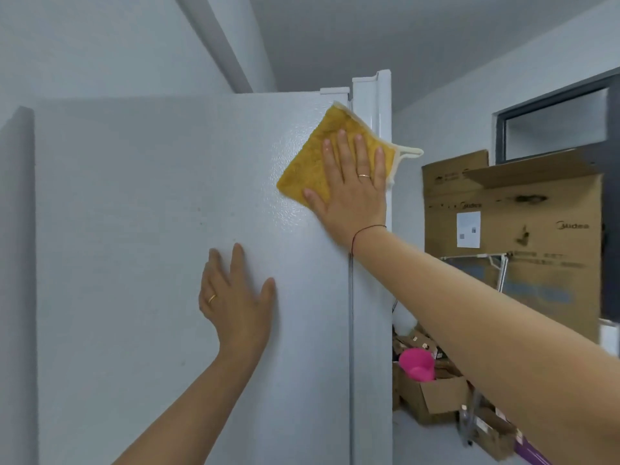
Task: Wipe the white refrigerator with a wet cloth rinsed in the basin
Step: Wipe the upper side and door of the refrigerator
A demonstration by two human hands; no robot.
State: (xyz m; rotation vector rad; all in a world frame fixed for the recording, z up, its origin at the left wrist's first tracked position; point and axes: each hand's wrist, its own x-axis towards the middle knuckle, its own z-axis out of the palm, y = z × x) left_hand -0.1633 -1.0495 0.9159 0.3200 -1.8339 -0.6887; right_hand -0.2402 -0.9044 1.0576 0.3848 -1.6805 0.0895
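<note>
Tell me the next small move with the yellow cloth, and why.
Probably slide the right hand and yellow cloth leftward across the refrigerator: the cloth is pressed flat at the panel's upper right corner, faint specks show to its lower left, and the left hand braces flat below.

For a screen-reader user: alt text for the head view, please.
A right hand presses a square yellow cloth flat against a tall white refrigerator near its top; the left hand rests open lower down.
</note>
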